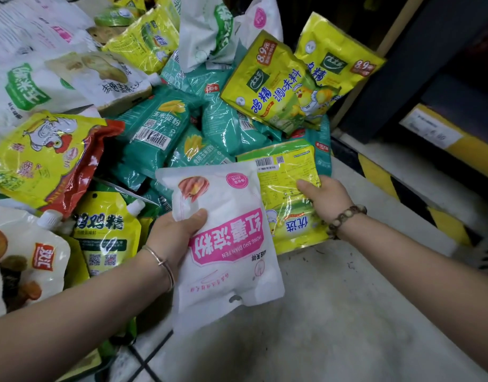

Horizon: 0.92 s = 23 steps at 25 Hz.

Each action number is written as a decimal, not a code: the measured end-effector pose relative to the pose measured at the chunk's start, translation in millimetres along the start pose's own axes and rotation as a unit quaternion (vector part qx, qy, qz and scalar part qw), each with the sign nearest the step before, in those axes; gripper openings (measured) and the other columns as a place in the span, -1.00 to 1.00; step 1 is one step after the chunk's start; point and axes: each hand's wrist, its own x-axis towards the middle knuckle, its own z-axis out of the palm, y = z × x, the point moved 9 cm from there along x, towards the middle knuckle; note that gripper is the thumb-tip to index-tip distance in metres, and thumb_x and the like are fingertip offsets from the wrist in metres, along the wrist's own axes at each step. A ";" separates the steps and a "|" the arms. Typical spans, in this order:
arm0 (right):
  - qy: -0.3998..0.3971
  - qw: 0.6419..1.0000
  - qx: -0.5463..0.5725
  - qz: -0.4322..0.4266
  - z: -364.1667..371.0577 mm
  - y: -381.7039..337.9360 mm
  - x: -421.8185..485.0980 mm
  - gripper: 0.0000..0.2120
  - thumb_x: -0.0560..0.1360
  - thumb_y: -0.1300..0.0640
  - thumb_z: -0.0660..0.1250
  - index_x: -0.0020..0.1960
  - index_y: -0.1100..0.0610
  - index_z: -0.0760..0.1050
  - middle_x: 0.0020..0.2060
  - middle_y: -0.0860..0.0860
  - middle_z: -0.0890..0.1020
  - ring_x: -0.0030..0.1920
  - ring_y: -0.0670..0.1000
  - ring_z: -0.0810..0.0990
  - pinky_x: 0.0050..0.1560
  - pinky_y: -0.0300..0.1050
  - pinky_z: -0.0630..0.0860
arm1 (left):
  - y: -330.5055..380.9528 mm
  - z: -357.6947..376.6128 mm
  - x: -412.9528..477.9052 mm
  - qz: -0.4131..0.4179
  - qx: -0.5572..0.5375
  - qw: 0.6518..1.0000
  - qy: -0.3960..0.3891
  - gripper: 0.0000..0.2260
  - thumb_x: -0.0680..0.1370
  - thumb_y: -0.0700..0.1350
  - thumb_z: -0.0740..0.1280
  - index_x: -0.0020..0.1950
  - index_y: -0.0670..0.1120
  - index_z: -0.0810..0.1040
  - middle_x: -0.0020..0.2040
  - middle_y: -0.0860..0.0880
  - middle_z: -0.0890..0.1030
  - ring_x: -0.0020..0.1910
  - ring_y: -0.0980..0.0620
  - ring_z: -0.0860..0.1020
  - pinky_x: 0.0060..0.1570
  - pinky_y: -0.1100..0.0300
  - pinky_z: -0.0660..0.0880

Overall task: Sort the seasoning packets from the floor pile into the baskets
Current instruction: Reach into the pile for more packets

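My left hand (pixel 173 232) grips a white packet with a pink label (pixel 229 244) by its left edge, thumb on top, and holds it above the floor. My right hand (pixel 324 197) grips a yellow packet (pixel 285 194) at its right side; that packet lies at the near edge of the pile. The pile of seasoning packets (pixel 154 119) covers the floor to the left and ahead: teal corn-starch bags (pixel 157 125), yellow chicken-powder bags (pixel 275 84), white bags and spouted pouches. No basket is in view.
Bare grey floor (pixel 347 299) lies at the lower right. A dark shelf base with yellow-black hazard stripes (pixel 380 177) and a price label (pixel 430 130) runs along the right. A yellow-red chicken bag (pixel 47 161) sits at the left.
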 end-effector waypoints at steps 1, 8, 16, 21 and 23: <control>0.012 1.000 0.010 0.003 -9.4 -7.1 -3.8 -0.73 0.54 0.05 0.28 0.05 0.27 0.49 -0.07 0.13 0.59 -0.07 0.13 0.55 -0.13 -0.11 0.44 | 8.5 2.9 -2.4 0.017 -0.004 1.000 -0.006 -0.95 0.51 -0.19 0.35 -0.10 -0.17 0.57 -0.39 -0.14 0.65 -0.49 -0.07 0.62 -0.51 0.13 0.54; 0.132 0.986 0.104 -0.014 -83.3 -61.0 -45.4 -0.85 0.53 0.06 0.30 0.01 0.13 0.45 -0.03 0.09 0.60 -0.01 0.12 0.59 0.00 0.03 0.53 | 77.4 32.5 -28.9 0.109 -0.009 0.991 -0.073 -0.94 0.52 -0.20 0.33 -0.13 -0.16 0.57 -0.39 -0.11 0.65 -0.49 -0.05 0.62 -0.49 0.11 0.56; 0.209 0.971 0.102 -0.053 -165.0 -116.9 -92.8 -0.85 0.53 0.11 0.28 0.07 0.13 0.47 -0.05 0.06 0.60 -0.04 0.10 0.59 -0.04 -0.06 0.54 | 151.5 84.6 -75.7 0.227 -0.047 0.960 -0.155 -0.91 0.55 -0.24 0.27 -0.08 -0.10 0.55 -0.40 -0.01 0.66 -0.47 0.05 0.61 -0.50 0.22 0.53; 0.258 0.958 0.094 -0.081 -215.5 -148.6 -127.1 -0.99 0.51 0.15 0.30 -0.08 0.06 0.47 -0.07 0.15 0.63 -0.09 0.14 0.60 -0.06 -0.02 0.53 | 179.0 117.4 -108.2 0.239 -0.041 0.951 -0.192 -0.96 0.52 -0.16 0.33 -0.06 -0.09 0.56 -0.39 -0.02 0.66 -0.48 0.02 0.62 -0.52 0.16 0.52; 0.272 0.954 0.083 -0.096 -239.7 -159.2 -143.7 -0.99 0.52 0.13 0.30 -0.08 0.04 0.48 -0.04 0.14 0.64 -0.06 0.14 0.61 -0.09 -0.03 0.53 | 188.0 134.9 -126.4 0.244 -0.040 0.947 -0.205 -0.96 0.51 -0.14 0.34 -0.08 -0.07 0.57 -0.41 0.00 0.66 -0.51 0.03 0.61 -0.55 0.16 0.51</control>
